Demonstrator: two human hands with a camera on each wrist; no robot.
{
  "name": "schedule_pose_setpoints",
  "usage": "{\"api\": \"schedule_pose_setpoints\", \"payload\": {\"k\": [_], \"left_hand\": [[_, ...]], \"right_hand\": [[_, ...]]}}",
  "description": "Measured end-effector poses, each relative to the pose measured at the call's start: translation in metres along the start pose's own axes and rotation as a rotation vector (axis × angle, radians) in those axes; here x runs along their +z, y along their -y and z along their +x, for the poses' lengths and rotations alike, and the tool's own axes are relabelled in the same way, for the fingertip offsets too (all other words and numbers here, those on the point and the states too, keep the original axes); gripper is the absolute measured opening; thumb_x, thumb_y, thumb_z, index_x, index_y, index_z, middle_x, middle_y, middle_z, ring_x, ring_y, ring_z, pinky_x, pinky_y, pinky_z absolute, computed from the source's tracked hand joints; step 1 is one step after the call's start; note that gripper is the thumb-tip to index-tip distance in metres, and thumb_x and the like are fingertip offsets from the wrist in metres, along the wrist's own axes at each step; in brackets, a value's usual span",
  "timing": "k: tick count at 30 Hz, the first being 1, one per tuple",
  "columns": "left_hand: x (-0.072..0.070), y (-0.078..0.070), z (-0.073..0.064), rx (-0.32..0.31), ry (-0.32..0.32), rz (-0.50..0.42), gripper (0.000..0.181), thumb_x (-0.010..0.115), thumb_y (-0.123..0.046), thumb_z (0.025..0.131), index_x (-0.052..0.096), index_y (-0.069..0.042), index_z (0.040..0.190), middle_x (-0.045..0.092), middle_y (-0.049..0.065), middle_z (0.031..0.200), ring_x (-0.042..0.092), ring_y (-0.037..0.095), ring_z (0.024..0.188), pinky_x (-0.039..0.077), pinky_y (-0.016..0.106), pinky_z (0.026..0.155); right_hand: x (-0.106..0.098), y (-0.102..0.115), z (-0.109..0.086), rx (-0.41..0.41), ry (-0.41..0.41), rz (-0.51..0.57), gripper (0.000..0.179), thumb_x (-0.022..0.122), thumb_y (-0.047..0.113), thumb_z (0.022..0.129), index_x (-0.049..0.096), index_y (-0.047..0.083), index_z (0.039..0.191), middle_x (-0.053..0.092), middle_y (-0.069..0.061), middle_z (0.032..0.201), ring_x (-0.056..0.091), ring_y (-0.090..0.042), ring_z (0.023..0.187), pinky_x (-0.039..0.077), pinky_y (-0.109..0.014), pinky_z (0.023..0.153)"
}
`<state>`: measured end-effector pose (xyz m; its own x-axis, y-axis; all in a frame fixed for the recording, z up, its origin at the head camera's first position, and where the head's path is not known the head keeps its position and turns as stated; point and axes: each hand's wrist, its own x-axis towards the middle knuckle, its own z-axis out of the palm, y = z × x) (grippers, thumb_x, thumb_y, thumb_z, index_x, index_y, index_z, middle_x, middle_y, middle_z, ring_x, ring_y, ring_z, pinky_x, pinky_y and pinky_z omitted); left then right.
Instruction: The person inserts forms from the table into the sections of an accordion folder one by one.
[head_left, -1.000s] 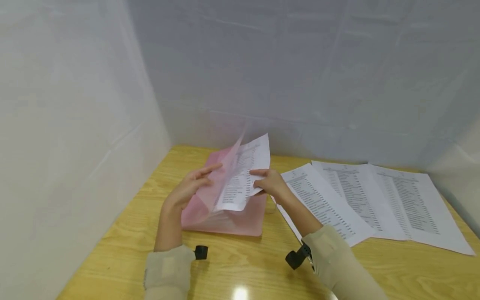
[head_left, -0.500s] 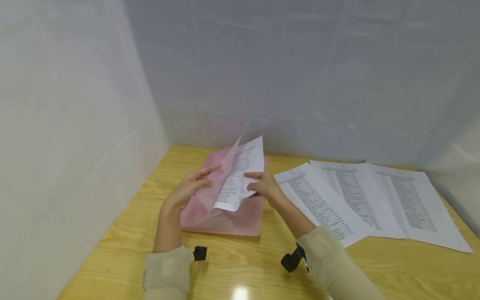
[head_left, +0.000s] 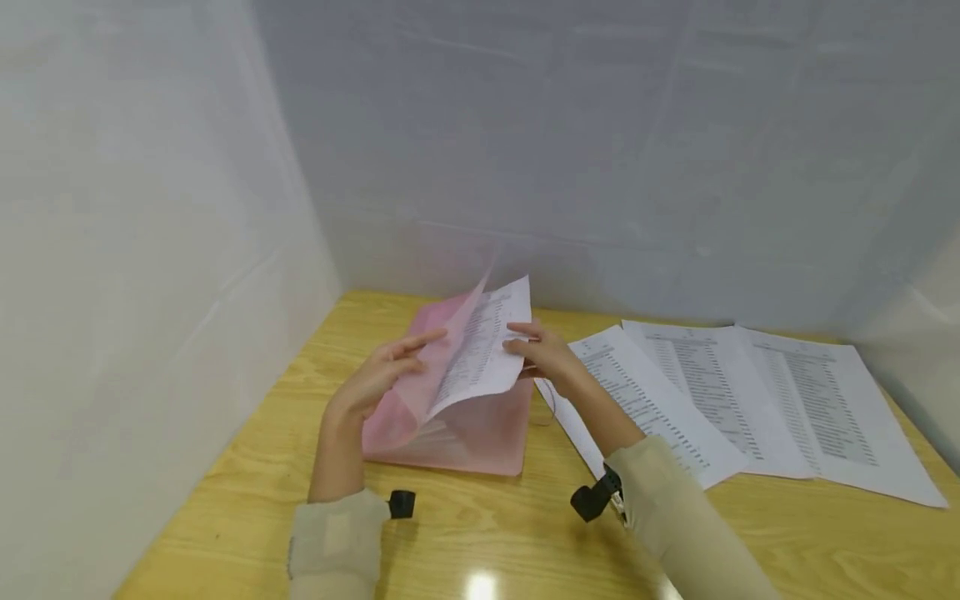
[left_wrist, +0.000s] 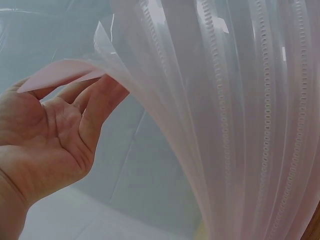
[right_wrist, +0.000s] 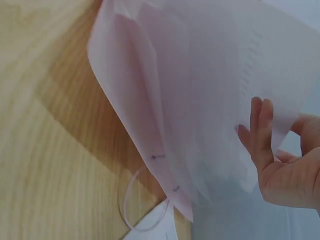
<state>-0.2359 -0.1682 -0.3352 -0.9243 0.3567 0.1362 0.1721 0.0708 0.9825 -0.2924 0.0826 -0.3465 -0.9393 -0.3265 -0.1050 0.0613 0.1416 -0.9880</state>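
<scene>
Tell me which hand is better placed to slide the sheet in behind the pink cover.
Right, I'd judge: the right hand grips the sheet on the side away from the cover, so it can probably push inward. The left hand is occupied, holding the cover raised.

Right hand [head_left: 546, 354] higher, printed sheet [head_left: 486, 348] lifted along lower edge

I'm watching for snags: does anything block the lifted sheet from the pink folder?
Nothing visible does: the sheet is over the folder, its left edge at the raised leaf. Whether that edge is tucked inside, I can't tell.
</scene>
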Motion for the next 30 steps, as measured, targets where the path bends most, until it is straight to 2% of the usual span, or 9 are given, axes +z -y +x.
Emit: {"api": "schedule_pose_setpoints", "payload": {"k": [7,13,17,21,27,30], "left_hand": [[0.002,-0.003,-0.001,-0.024,0.005,0.006,0.047,0.048,0.002,0.087,0.046,-0.003,0.135,0.038,0.004,0.141,0.027,0.024,0.126,0.016,0.046,0.100],[0.001,-0.003,0.000,0.001,0.018,0.003,0.049,0.047,0.003,0.087,0.045,-0.001,0.135,0.037,0.006,0.142,0.023,0.023,0.128,0.012,0.048,0.101],[0.000,-0.003,0.000,0.017,0.031,0.009,0.049,0.047,0.003,0.087,0.043,0.000,0.135,0.035,0.008,0.143,0.021,0.024,0.130,0.012,0.049,0.102],[-0.002,-0.004,-0.002,0.015,0.018,0.006,0.048,0.048,0.004,0.087,0.044,0.001,0.135,0.036,0.008,0.142,0.022,0.024,0.130,0.014,0.047,0.101],[-0.005,-0.004,-0.003,0.026,0.003,0.001,0.047,0.046,0.004,0.087,0.044,0.002,0.134,0.037,0.008,0.142,0.023,0.023,0.129,0.016,0.044,0.101],[-0.004,-0.005,-0.003,0.023,0.000,-0.004,0.047,0.045,0.004,0.088,0.043,0.002,0.135,0.037,0.008,0.142,0.022,0.022,0.129,0.016,0.043,0.101]], "right_hand": [[-0.004,-0.002,0.010,0.016,0.026,0.024,0.042,0.055,-0.005,0.085,0.049,-0.009,0.126,0.053,-0.025,0.118,0.061,-0.017,0.080,0.049,-0.026,0.067],[0.008,-0.002,0.009,-0.006,-0.086,-0.036,0.043,0.056,-0.010,0.080,0.053,-0.008,0.123,0.058,-0.026,0.109,0.060,-0.016,0.074,0.050,-0.026,0.064],[0.018,-0.001,0.010,-0.043,-0.118,-0.079,0.043,0.055,-0.012,0.077,0.055,-0.010,0.120,0.059,-0.027,0.105,0.059,-0.017,0.073,0.050,-0.027,0.063],[0.026,-0.001,0.010,-0.042,-0.144,-0.053,0.043,0.054,-0.014,0.075,0.055,-0.012,0.119,0.059,-0.028,0.104,0.059,-0.019,0.072,0.051,-0.028,0.063],[0.023,0.003,0.010,-0.009,-0.123,-0.021,0.044,0.054,-0.012,0.078,0.054,-0.009,0.122,0.060,-0.026,0.106,0.059,-0.015,0.070,0.050,-0.026,0.064],[0.017,0.004,0.011,0.002,-0.085,-0.025,0.043,0.053,-0.011,0.079,0.054,-0.008,0.122,0.058,-0.025,0.110,0.059,-0.017,0.076,0.049,-0.026,0.064]]}}
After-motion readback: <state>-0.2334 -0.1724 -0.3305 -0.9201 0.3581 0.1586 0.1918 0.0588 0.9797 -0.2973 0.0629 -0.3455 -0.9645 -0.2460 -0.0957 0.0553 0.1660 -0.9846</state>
